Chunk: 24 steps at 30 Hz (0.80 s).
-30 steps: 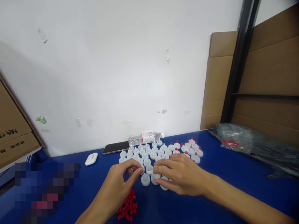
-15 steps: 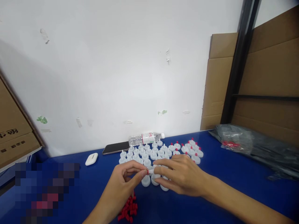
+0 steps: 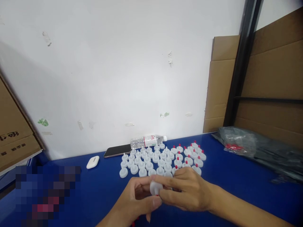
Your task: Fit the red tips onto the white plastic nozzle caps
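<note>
Both hands meet low in the middle of the blue table (image 3: 236,176). My right hand (image 3: 187,190) pinches a white plastic cap (image 3: 155,188) between thumb and fingers. Against that cap my left hand (image 3: 138,201) presses, a small red piece just showing at its fingertips. Behind the hands stand rows of white caps (image 3: 146,162); those on the right (image 3: 189,154) carry red tips.
A water bottle (image 3: 148,141) lies by the wall beside a dark phone (image 3: 117,150) and a white earbud case (image 3: 92,162). A grey plastic bag (image 3: 255,148) with red parts sits at right. Cardboard boxes stand on both sides.
Both hands drew back toward me from the rows. The right hand lifted one white cap off the table, and the left hand came against it. The red pile slid out of view.
</note>
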Motion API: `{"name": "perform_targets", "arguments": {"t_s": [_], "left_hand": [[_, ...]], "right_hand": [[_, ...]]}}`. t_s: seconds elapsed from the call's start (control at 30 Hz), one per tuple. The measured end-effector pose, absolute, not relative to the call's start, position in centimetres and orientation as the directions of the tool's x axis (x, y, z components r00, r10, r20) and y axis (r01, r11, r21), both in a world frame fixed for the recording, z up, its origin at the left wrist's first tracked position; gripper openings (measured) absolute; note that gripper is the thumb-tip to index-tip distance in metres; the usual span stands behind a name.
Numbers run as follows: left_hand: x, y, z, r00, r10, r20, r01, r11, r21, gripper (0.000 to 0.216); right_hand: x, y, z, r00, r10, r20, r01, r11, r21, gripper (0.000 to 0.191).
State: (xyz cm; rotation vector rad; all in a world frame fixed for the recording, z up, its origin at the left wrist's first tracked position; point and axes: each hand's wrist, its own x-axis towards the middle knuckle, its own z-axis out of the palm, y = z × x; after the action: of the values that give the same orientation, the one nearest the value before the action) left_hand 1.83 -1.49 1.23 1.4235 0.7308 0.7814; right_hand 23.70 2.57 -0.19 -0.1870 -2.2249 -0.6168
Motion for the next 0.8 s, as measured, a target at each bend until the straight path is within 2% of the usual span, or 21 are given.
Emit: {"name": "perform_targets", "arguments": {"t_s": [0.2, 0.4, 0.53, 0.6, 0.63, 0.73, 0.8], "left_hand": [[1.8, -1.4, 0.3, 0.595, 0.792, 0.135, -0.018, -0.155, 0.988, 0.064], [1.9, -1.5, 0.6, 0.563, 0.821, 0.091, 0.109, -0.184, 0.977, 0.069], [1.3, -1.6, 0.6, 0.42, 0.902, 0.101, 0.297, -0.242, 0.924, 0.071], [0.6, -1.3, 0.7, 0.324, 0.93, 0.171, 0.481, -0.318, 0.817, 0.06], [0.2, -1.0, 0.9, 0.295, 0.931, 0.215, 0.583, -0.354, 0.731, 0.052], [-0.7, 0.0, 1.2, 0.306, 0.903, 0.303, 0.798, -0.416, 0.436, 0.029], [-1.1, 0.6, 1.1, 0.336, 0.894, 0.297, 0.84, -0.427, 0.334, 0.027]], "right_hand": [[23.3, 1.8, 0.6, -0.653, -0.051, 0.756, 0.303, 0.897, 0.322, 0.022], [23.0, 1.2, 0.6, -0.63, -0.007, 0.776, 0.291, 0.925, 0.245, 0.023], [23.2, 1.9, 0.6, -0.686, 0.023, 0.727, 0.343, 0.892, 0.296, 0.023], [24.1, 3.1, 0.9, -0.718, 0.101, 0.689, 0.429, 0.843, 0.323, 0.024], [24.8, 4.0, 1.2, -0.715, 0.217, 0.664, 0.522, 0.799, 0.3, 0.026], [27.9, 6.8, 2.4, -0.565, 0.501, 0.656, 0.772, 0.601, 0.206, 0.03], [30.3, 8.6, 3.1, -0.415, 0.667, 0.619, 0.899, 0.407, 0.163, 0.029]]}}
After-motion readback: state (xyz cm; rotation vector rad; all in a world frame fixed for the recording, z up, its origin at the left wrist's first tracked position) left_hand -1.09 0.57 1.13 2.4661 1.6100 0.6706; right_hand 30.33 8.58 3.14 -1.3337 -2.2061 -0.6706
